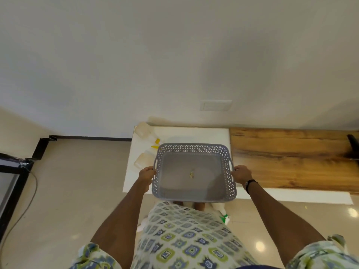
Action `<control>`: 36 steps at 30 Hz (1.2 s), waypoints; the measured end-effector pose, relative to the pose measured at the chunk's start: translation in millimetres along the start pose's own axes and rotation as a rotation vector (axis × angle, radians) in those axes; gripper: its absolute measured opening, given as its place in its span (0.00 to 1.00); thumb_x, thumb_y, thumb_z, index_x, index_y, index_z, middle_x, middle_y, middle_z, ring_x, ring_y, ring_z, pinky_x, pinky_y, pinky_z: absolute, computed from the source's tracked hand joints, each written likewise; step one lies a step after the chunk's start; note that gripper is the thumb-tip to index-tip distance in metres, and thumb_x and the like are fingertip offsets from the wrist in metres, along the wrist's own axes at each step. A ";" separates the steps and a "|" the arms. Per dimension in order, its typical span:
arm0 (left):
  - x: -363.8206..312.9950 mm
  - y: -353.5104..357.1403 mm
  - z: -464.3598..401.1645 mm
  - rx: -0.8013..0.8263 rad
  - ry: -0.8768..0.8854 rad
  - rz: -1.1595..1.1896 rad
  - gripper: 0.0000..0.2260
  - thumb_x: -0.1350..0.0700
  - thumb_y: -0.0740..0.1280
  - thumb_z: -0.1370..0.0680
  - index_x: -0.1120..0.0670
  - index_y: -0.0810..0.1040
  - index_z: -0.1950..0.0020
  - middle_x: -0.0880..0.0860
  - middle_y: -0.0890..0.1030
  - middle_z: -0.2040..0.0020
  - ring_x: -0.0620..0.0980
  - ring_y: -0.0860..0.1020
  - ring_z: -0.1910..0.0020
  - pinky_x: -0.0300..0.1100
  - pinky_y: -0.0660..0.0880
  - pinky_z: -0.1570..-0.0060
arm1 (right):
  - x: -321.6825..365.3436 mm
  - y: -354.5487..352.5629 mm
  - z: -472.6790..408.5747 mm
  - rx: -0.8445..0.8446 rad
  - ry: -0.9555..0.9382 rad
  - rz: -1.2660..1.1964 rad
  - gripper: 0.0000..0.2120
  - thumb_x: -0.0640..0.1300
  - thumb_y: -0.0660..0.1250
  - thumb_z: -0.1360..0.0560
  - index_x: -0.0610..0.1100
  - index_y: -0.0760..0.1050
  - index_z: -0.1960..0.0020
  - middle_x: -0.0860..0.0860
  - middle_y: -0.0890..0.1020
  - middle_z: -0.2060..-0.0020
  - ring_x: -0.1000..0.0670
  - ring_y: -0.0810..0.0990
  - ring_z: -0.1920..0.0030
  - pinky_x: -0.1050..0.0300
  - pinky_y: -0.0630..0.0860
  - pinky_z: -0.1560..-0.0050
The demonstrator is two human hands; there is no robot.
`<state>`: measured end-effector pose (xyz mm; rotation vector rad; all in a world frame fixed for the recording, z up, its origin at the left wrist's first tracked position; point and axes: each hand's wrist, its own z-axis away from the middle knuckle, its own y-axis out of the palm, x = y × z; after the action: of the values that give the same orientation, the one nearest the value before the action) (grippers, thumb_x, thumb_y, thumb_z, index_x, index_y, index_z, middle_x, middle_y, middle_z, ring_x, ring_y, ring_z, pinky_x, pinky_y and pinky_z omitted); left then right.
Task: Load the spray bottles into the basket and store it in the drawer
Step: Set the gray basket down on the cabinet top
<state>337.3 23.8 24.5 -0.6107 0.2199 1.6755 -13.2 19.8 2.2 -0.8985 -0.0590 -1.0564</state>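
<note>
A grey perforated basket hangs over the white counter, held level by both handles. My left hand grips its left handle and my right hand grips its right handle. Inside the basket lies only a small yellowish scrap. Two pale translucent spray bottles lie on the counter left of the basket: one at the back and one nearer, with yellow nozzles between them. A white bottle with a green nozzle shows on the floor below the basket.
A wooden slab continues the counter to the right, with a dark object at its far end. A black metal frame and a cable stand on the tiled floor at left. A wall rises behind the counter.
</note>
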 end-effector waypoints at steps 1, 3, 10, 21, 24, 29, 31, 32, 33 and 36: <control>-1.9 2.8 -3.3 -0.005 0.004 -0.005 0.15 0.69 0.61 0.24 0.60 0.75 0.40 0.55 0.74 0.47 0.52 0.73 0.52 0.46 0.72 0.48 | 2.7 -2.2 -2.5 0.033 0.000 0.034 0.10 0.35 0.65 0.28 0.30 0.80 0.51 0.38 0.82 0.57 0.43 0.78 0.58 0.59 0.71 0.68; -4.2 9.7 -9.2 -0.022 0.005 -0.025 0.14 0.69 0.61 0.24 0.60 0.75 0.41 0.56 0.74 0.48 0.52 0.72 0.54 0.43 0.70 0.55 | 5.1 -5.0 -10.8 0.097 0.014 0.079 0.09 0.35 0.65 0.28 0.28 0.79 0.56 0.40 0.78 0.62 0.44 0.75 0.61 0.61 0.65 0.72; 2.7 29.0 -36.2 -0.021 -0.088 -0.154 0.11 0.67 0.61 0.23 0.63 0.74 0.42 0.58 0.74 0.48 0.54 0.71 0.49 0.45 0.69 0.49 | 4.3 0.5 -43.7 0.186 0.074 0.142 0.10 0.38 0.65 0.26 0.37 0.70 0.65 0.41 0.76 0.61 0.43 0.73 0.59 0.56 0.67 0.67; -20.7 61.9 -103.1 -0.014 -0.108 -0.212 0.17 0.66 0.63 0.25 0.64 0.71 0.36 0.58 0.74 0.49 0.51 0.74 0.58 0.42 0.71 0.58 | 16.5 12.8 -109.9 0.219 0.077 0.144 0.03 0.38 0.61 0.23 0.38 0.69 0.53 0.42 0.74 0.55 0.44 0.73 0.56 0.60 0.64 0.71; -32.1 71.8 -119.2 -0.018 -0.071 -0.199 0.14 0.65 0.63 0.25 0.59 0.73 0.39 0.57 0.74 0.49 0.51 0.73 0.56 0.43 0.71 0.56 | 22.2 15.2 -126.0 0.201 0.081 0.110 0.01 0.37 0.59 0.23 0.39 0.68 0.53 0.42 0.73 0.56 0.45 0.72 0.59 0.59 0.63 0.71; -43.5 80.2 -149.5 -0.013 -0.043 -0.200 0.06 0.65 0.63 0.25 0.57 0.75 0.51 0.55 0.75 0.52 0.52 0.72 0.52 0.45 0.70 0.48 | 25.4 25.0 -156.0 0.170 0.066 -0.018 0.03 0.35 0.57 0.25 0.41 0.67 0.55 0.43 0.72 0.60 0.46 0.72 0.59 0.57 0.66 0.68; -45.4 83.5 -161.5 -0.014 -0.012 -0.211 0.08 0.65 0.63 0.24 0.59 0.75 0.46 0.55 0.75 0.52 0.51 0.72 0.51 0.44 0.70 0.48 | 27.1 31.4 -164.8 0.160 0.058 -0.055 0.04 0.35 0.56 0.24 0.42 0.67 0.54 0.44 0.72 0.59 0.46 0.71 0.59 0.57 0.66 0.67; -45.8 85.6 -166.0 -0.007 0.004 -0.221 0.12 0.66 0.63 0.24 0.61 0.74 0.41 0.55 0.75 0.50 0.50 0.72 0.50 0.44 0.70 0.49 | 28.2 34.4 -167.6 0.154 0.060 -0.079 0.04 0.35 0.56 0.24 0.42 0.67 0.52 0.43 0.72 0.58 0.47 0.71 0.60 0.57 0.66 0.67; -46.8 87.6 -167.5 0.005 0.017 -0.228 0.15 0.66 0.63 0.24 0.62 0.72 0.37 0.55 0.75 0.48 0.50 0.72 0.49 0.42 0.71 0.50 | 29.1 36.8 -168.2 0.157 0.065 -0.106 0.03 0.35 0.56 0.23 0.41 0.67 0.51 0.43 0.72 0.56 0.47 0.71 0.60 0.58 0.66 0.67; -42.1 88.2 -172.8 0.037 0.009 -0.217 0.20 0.64 0.64 0.23 0.58 0.67 0.31 0.55 0.74 0.37 0.49 0.73 0.45 0.41 0.70 0.47 | 29.1 43.1 -165.9 0.209 0.054 -0.173 0.10 0.35 0.57 0.22 0.36 0.68 0.41 0.43 0.74 0.51 0.47 0.72 0.54 0.60 0.68 0.65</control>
<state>302.6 -111.9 -116.2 -0.5933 0.1841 1.4567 -24.7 -103.5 -120.0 -0.6841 -0.2010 -1.2105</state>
